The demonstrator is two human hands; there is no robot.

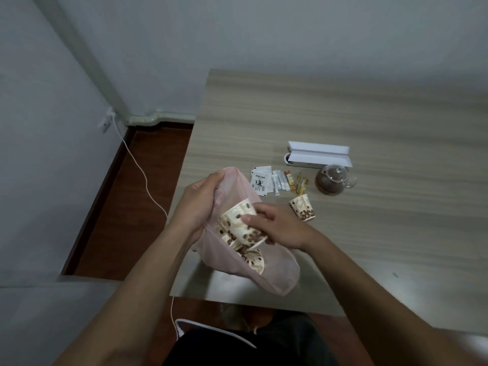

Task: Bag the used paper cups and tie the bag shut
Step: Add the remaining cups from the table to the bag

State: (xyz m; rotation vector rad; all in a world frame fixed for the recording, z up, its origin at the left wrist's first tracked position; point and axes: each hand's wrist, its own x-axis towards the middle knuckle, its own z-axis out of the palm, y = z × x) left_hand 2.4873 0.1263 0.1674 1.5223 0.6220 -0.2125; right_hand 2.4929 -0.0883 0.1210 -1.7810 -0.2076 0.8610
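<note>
A thin pink plastic bag (pixel 280 270) lies near the table's front left corner, its mouth raised toward the far side. My left hand (pixel 196 204) grips the bag's rim and holds the mouth apart. My right hand (pixel 277 225) holds a cream paper cup with a brown bean print (pixel 239 220), tilted on its side inside the mouth. More printed cups (pixel 254 260) show through the bag below it. One further paper cup (pixel 303 207) stands on the table to the right of the bag, apart from both hands.
Behind the bag on the wooden table (pixel 369 114) lie tea sachets (pixel 262 184), sugar sticks (pixel 281 182), a glass teapot of dark tea (pixel 332 180) and an open white box (pixel 318 154). A white cable (pixel 140 173) runs across the floor at the left.
</note>
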